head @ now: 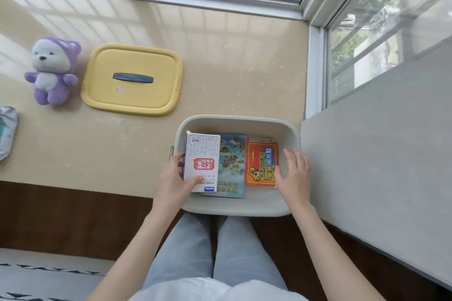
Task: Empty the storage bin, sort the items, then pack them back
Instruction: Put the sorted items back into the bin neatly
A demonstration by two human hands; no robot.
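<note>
White box [201, 161] gripped in left hand [171, 181], fingers curled round its left edge, at left wall of bin [239, 119]. Bin sits at near right corner of sill [220, 68]. Right hand [294, 176] fingers spread wide, holding nothing, beside orange packet [260, 164]. Best keep box level, clear of blue booklet [232, 166].

Quick count: one grey storage bin [244, 120]; one yellow lid [146, 61] with one blue handle [133, 78] on it; one purple plush toy [52, 71]; one crinkly bag [7, 129] cut off at the left edge. In the bin it's three flat things for sure: one white box [201, 154]; one blue booklet [232, 166]; one orange packet [260, 164]; maybe a fourth, going by a thin edge [260, 140] behind the orange one, can't tell. Two hands too: one left hand [171, 183]; one right hand [294, 176].
</note>
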